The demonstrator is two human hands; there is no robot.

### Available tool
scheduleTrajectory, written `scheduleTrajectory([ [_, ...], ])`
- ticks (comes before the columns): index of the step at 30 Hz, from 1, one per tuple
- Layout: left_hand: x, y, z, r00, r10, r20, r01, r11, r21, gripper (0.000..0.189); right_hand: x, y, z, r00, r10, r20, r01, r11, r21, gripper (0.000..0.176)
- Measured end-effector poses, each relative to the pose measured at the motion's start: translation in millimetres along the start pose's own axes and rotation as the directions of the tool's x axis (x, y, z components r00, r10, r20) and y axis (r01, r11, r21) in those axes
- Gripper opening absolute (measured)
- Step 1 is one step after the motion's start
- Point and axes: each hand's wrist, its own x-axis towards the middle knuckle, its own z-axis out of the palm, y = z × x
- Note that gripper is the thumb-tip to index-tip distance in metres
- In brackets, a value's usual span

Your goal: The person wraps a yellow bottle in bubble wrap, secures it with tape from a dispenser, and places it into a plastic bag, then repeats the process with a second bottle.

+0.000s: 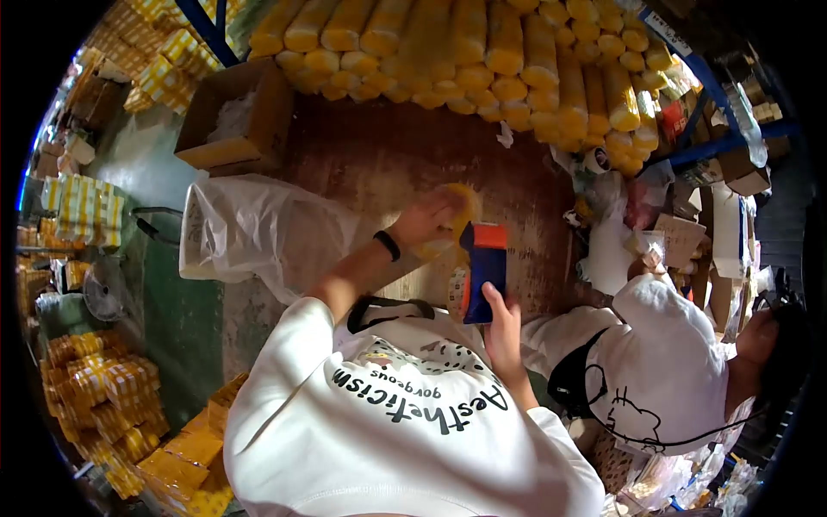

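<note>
My right hand (502,320) grips the lower end of a flat dark-blue box (488,277) with orange ends, thumb along its face. My left hand (428,217), a black band on its wrist, has its fingers closed at a yellow, roundish roll (468,203) just above the box's upper end. Motion blurs the fingers and the roll slightly. A small patterned piece (457,289) shows at the left side of the box. Under both hands is a brown wooden tabletop (362,142).
Yellow wrapped rolls (469,43) are stacked along the table's far side. A cardboard box (233,116) and a clear plastic bag (267,224) sit to the left. Another person (663,362) in white works close by on the right. Yellow-wrapped parcels (103,396) lie at lower left.
</note>
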Motion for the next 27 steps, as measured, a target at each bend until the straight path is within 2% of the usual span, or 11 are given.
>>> scheduleTrajectory([
  [2, -4.7, -3.7, 3.8, 0.994, -0.075, 0.075, 0.073, 0.997, 0.026, 0.060, -4.9, 5.9, 9.3, 0.999, -0.027, 0.018, 0.027, 1.000, -0.003, 0.026],
  [3, -2.0, -5.3, 0.9, 0.998, -0.045, 0.050, 0.047, 0.999, -0.022, 0.060, 0.4, 21.7, 0.5, 1.000, 0.013, -0.027, -0.015, 0.994, -0.112, 0.029],
  [6, 9.6, -13.3, -10.1, 1.000, 0.009, 0.024, -0.006, 0.991, -0.134, 0.060, 28.1, 75.6, -39.9, 0.986, -0.169, 0.005, 0.158, 0.905, -0.396, 0.035],
  [9, 7.2, -19.0, -12.1, 0.996, 0.018, 0.086, -0.003, 0.986, -0.168, 0.064, 35.2, 82.8, -50.1, 1.000, 0.014, -0.017, -0.022, 0.728, -0.685, 0.039],
  [12, 8.2, -22.0, -9.3, 0.996, 0.039, 0.074, -0.026, 0.986, -0.166, 0.063, 41.5, 105.0, -47.5, 0.998, -0.060, 0.013, 0.060, 0.917, -0.394, 0.040],
  [18, 5.3, -34.6, -9.2, 0.986, -0.064, 0.152, 0.085, 0.987, -0.139, 0.059, 33.2, 104.9, -28.4, 0.998, -0.022, -0.053, -0.009, 0.850, -0.527, 0.041],
  [20, 18.6, -52.9, -29.6, 0.950, -0.160, 0.269, 0.235, 0.932, -0.277, 0.058, 37.0, 115.3, -33.2, 0.992, -0.127, -0.009, 0.092, 0.762, -0.641, 0.040],
  [22, 28.1, -69.2, -59.8, 0.873, -0.171, 0.457, 0.440, 0.684, -0.583, 0.056, 45.9, 131.2, -39.4, 0.992, -0.122, 0.007, 0.099, 0.769, -0.631, 0.040],
  [24, 34.7, -83.1, -68.2, 0.828, -0.219, 0.516, 0.517, 0.656, -0.550, 0.057, 65.3, 144.3, -37.5, 1.000, -0.021, 0.007, 0.022, 0.874, -0.485, 0.040],
  [26, 31.7, -98.2, -67.6, 0.838, -0.334, 0.432, 0.456, 0.863, -0.217, 0.060, 72.9, 162.1, -28.8, 1.000, -0.006, 0.012, 0.012, 0.847, -0.532, 0.041],
  [27, 31.2, -99.9, -62.6, 0.823, -0.400, 0.403, 0.505, 0.840, -0.200, 0.062, 71.8, 158.1, -22.3, 1.000, 0.005, 0.013, 0.003, 0.827, -0.562, 0.042],
])
